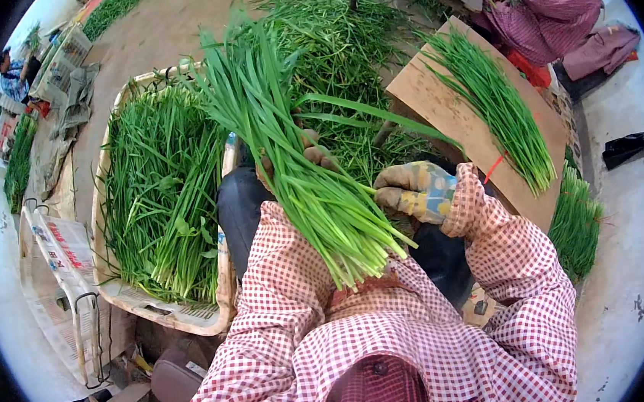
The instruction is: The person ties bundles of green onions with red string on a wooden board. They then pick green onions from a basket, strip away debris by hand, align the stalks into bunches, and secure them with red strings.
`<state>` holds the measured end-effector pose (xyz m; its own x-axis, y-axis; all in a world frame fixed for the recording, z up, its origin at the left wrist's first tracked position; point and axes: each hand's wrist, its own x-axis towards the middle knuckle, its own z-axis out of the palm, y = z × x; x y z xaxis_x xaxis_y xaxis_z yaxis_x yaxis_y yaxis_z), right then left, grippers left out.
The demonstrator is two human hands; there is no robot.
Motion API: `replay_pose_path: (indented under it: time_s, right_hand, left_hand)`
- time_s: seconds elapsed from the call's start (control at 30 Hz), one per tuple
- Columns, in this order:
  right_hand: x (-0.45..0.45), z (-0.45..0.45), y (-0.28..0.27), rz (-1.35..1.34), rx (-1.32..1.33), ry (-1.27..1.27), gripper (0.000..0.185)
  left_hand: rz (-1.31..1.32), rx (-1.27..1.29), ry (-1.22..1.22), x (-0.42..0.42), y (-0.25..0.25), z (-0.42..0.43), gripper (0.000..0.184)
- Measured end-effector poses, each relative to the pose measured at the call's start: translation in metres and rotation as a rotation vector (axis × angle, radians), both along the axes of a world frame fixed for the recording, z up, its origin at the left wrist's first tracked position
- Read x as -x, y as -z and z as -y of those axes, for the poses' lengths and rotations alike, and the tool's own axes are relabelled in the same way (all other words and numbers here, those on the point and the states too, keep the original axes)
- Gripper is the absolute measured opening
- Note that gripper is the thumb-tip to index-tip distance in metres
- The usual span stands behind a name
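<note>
My left hand [319, 154], in a dirty glove, is wrapped round a thick bunch of garlic chives [278, 136] and holds it over my lap. The pale cut ends point towards me and the leaves away; much of the hand is hidden behind the bunch. At the bunch's right edge, my right hand [417, 193], in a blue and yellow patterned glove, is closed with its fingertips on the pale end of a chive stalk. One long loose leaf [383, 111] sticks out to the right above it.
A pale plastic crate [230, 285] full of chives stands at my left. On the right, a board [423, 89] bears a bundle of chives [497, 101] with a red tie. A loose heap of greens [338, 31] lies ahead. Other people sit at the far left and upper right.
</note>
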<state>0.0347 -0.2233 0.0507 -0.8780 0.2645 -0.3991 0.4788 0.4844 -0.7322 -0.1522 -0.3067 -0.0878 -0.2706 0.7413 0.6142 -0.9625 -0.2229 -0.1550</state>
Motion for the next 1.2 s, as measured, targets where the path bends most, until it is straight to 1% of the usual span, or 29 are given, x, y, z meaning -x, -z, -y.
replay_pose_path:
  time_s: [0.03,0.07,0.1,0.13,0.17,0.23,0.27,0.33,0.37,0.43,0.47,0.5,0.53,0.6,0.63,0.7,0.73,0.77,0.83,0.87,0.9,0.97,1.0,1.03,1.1,1.17,1.2]
  right_hand:
    - [-0.003,0.002,-0.006,0.002,0.002,0.0,0.038]
    - [-0.007,0.007,-0.011,-0.011,0.03,0.068,0.034]
    - [-0.011,0.012,-0.012,-0.024,0.06,0.138,0.031]
    - [-0.019,0.013,-0.006,-0.189,0.007,0.097,0.029]
    - [-0.024,0.015,-0.004,-0.213,-0.012,0.083,0.027]
    - [-0.032,0.024,-0.008,-0.17,-0.042,0.11,0.028]
    - [-0.038,0.025,-0.004,-0.166,-0.038,0.114,0.028]
    - [-0.05,0.024,0.012,-0.343,-0.066,0.024,0.033]
    - [-0.052,0.027,0.021,-0.34,-0.063,0.026,0.033]
    - [-0.055,0.031,0.035,-0.382,0.456,0.306,0.042]
    - [-0.052,0.027,0.015,-0.196,0.4,0.306,0.056]
    - [-0.049,0.023,0.015,-0.194,0.399,0.307,0.056]
    - [-0.044,0.021,0.017,-0.172,0.361,0.269,0.061]
    - [-0.032,0.024,0.011,-0.236,0.54,0.282,0.081]
    - [-0.026,0.025,0.008,-0.265,0.631,0.287,0.092]
    - [-0.023,0.018,0.014,-0.133,-0.049,0.195,0.113]
    - [-0.019,0.017,0.006,0.008,-0.166,0.178,0.129]
    - [-0.015,0.02,0.007,0.004,-0.171,0.177,0.129]
    - [-0.008,0.024,0.011,0.111,-0.46,0.12,0.129]
    - [-0.006,0.029,0.016,0.114,-0.505,0.129,0.13]
    - [-0.004,0.03,0.022,0.102,-0.515,0.124,0.13]
    - [0.002,0.032,0.03,0.134,-0.591,0.157,0.13]
    - [0.006,0.034,0.024,0.213,-0.594,0.147,0.123]
    - [0.004,0.028,0.036,0.206,-0.595,0.141,0.123]
    - [-0.001,0.007,0.098,-0.229,-0.16,0.245,0.109]
    - [0.011,0.012,0.121,-0.651,0.782,0.443,0.097]
    - [0.006,0.012,0.121,-0.624,0.128,0.297,0.095]
  left_hand:
    - [-0.041,-0.033,-0.031,0.0,0.002,-0.001,0.037]
    - [-0.038,-0.029,-0.032,-0.005,-0.002,0.0,0.037]
    - [-0.021,0.035,-0.085,-0.011,-0.007,0.002,0.039]
    - [-0.006,0.099,-0.139,-0.015,-0.01,0.004,0.041]
    - [-0.002,0.104,-0.138,-0.014,-0.007,0.003,0.041]
    - [-0.094,0.069,-0.186,-0.01,0.003,0.0,0.048]
    - [-0.09,0.074,-0.182,-0.013,0.005,0.001,0.048]
    - [-0.021,0.096,-0.198,-0.019,0.008,0.003,0.053]
    - [0.011,0.105,-0.207,-0.022,0.008,0.002,0.056]
    - [0.059,0.173,-0.238,-0.027,0.008,0.003,0.06]
    - [0.072,0.234,-0.261,-0.03,0.006,0.003,0.061]
    - [0.066,0.346,-0.297,-0.032,0.002,0.004,0.06]
    - [0.067,0.345,-0.295,-0.027,0.005,0.004,0.06]
    - [-0.136,0.339,-0.216,-0.011,0.007,0.001,0.051]
    - [-0.136,0.333,-0.214,-0.012,0.009,-0.001,0.051]
    - [-0.152,0.566,-0.221,-0.014,-0.012,-0.003,0.044]
    - [-0.152,0.672,-0.273,-0.017,-0.024,-0.004,0.038]
    - [-0.154,0.666,-0.276,-0.018,-0.024,-0.005,0.038]
    - [-0.191,0.844,-0.334,-0.019,-0.023,-0.007,0.034]
    - [-0.179,0.88,-0.408,-0.021,-0.021,-0.012,0.033]
    - [-0.181,0.87,-0.421,-0.023,-0.025,-0.013,0.033]
    - [-0.12,0.94,-0.439,-0.024,-0.03,-0.01,0.033]
    - [-0.094,0.954,-0.368,-0.022,-0.026,-0.008,0.036]
    - [-0.095,0.954,-0.378,-0.021,-0.025,-0.007,0.036]
    - [-0.07,0.859,-0.366,-0.021,-0.026,-0.008,0.04]
    - [-0.068,0.864,-0.399,-0.024,-0.032,-0.008,0.044]
    - [-0.059,0.823,-0.36,-0.024,-0.033,-0.009,0.042]
